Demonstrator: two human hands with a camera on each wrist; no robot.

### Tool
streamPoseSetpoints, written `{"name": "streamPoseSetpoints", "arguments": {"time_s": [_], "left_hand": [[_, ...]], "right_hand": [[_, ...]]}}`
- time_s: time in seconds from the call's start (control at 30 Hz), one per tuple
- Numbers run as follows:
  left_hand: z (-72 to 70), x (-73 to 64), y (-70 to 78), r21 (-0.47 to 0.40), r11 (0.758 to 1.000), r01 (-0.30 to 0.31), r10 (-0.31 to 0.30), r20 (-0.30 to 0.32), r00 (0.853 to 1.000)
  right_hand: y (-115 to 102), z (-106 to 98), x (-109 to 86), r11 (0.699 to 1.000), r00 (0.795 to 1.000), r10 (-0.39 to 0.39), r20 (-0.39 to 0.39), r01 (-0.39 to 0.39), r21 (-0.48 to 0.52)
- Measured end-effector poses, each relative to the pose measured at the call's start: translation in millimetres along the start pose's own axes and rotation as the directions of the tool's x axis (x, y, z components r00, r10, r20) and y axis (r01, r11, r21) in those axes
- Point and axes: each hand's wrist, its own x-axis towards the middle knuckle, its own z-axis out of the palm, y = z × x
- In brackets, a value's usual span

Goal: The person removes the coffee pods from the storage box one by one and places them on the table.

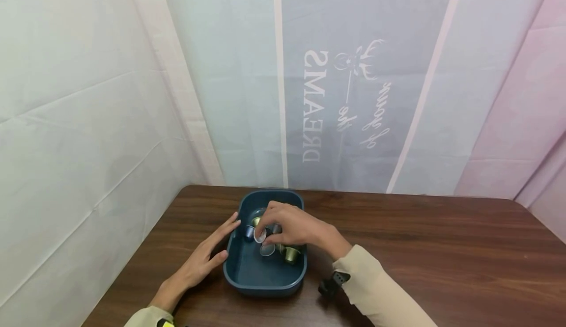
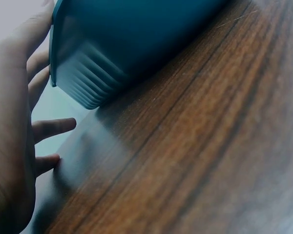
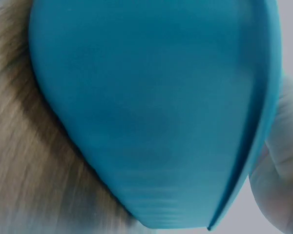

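Note:
A dark blue rectangular tub with rounded corners stands on the wooden table, holding several small coffee capsules. My right hand reaches down into it and pinches a silver-faced coffee capsule between thumb and fingers. Close below lies another capsule with its pale lid up. A green-gold capsule is by the tub's right wall, and a blue one by the left. Outspread, my left hand rests its fingers along the left rim. In the right wrist view the tub's wall hides my right fingertips.
The brown wooden table extends far to the right of the tub. Behind it hangs a pale curtain with lettering, and another white cloth closes off the left side. A black wrist device sits at my right cuff.

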Motion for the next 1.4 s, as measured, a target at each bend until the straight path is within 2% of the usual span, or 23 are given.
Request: {"name": "streamPoseSetpoints", "arguments": {"time_s": [0.1,0.23,0.43,0.67,0.9,1.0,1.17,1.3,1.4], "left_hand": [[-0.2,-0.7,1.3,0.001,1.0,0.013,-0.013,0.0,1.0],[-0.4,-0.4,1.8,0.005,1.0,-0.004,0.004,-0.011,1.0],[-1.0,0.2,2.3,0.015,1.0,-0.005,0.005,-0.011,1.0],[-0.7,-0.6,1.4,0.024,1.0,0.0,0.0,-0.008,1.0],[0.4,0.0,0.7,0.0,1.0,-0.023,0.023,-0.017,1.0],[0.6,0.3,1.0,-0.008,1.0,-0.027,0.027,-0.021,0.999],[1.0,0.8,0.8,-0.012,0.999,-0.03,0.03,-0.02,0.999],[1.0,1.1,0.7,-0.021,0.999,-0.024,0.024,-0.018,1.0],[0.5,0.1,0.6,-0.019,1.0,-0.018,0.017,-0.02,1.0]], "right_hand": [[2.9,-2.9,-4.9,1.0,0.999,-0.003,-0.053,0.003,0.009],[7.6,-8.5,-11.7,0.999,0.989,-0.019,-0.144,0.024,0.028],[15.9,-16.0,-20.4,0.997,0.961,-0.05,-0.274,0.066,0.048],[22.9,-23.2,-30.4,0.998,0.934,-0.049,-0.353,0.064,0.03],[11.9,-41.1,-41.6,0.997,0.891,-0.017,-0.454,0.052,0.065],[8.2,-48.8,-49.5,0.996,0.875,0.014,-0.483,0.032,0.087],[31.8,-48.3,-66.5,0.992,0.853,0.103,-0.511,-0.049,0.118],[51.6,-45.8,-78.6,0.978,0.821,0.197,-0.536,-0.13,0.161],[59.3,-43.3,-84.9,0.956,0.793,0.279,-0.542,-0.174,0.238]]}}
